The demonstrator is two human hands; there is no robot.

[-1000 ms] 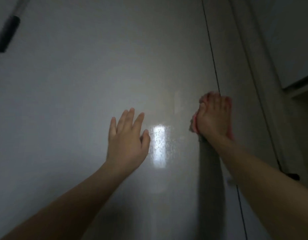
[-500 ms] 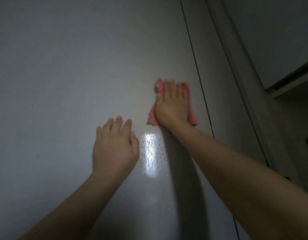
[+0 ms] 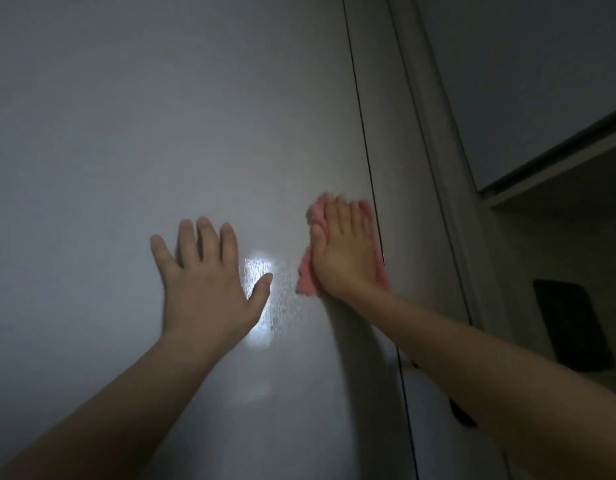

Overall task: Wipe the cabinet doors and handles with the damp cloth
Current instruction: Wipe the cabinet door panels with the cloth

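Note:
A tall glossy grey cabinet door (image 3: pixel 161 133) fills most of the view. My right hand (image 3: pixel 344 247) lies flat with straight fingers on a pink cloth (image 3: pixel 306 278) and presses it against the door, just left of the dark seam (image 3: pixel 362 116) between two doors. The cloth shows around the hand's edges and fingertips. My left hand (image 3: pixel 209 285) is spread open and rests flat on the door, left of a bright reflection. No handle is clearly visible.
A narrower door panel and a frame strip (image 3: pixel 434 150) run to the right of the seam. At far right an upper cabinet (image 3: pixel 541 81) overhangs a dim recess holding a dark flat object (image 3: pixel 573 323).
My right hand slid the cloth left from the seam and up, then back right toward the seam. My left hand stayed on the door with fingers now spread wider.

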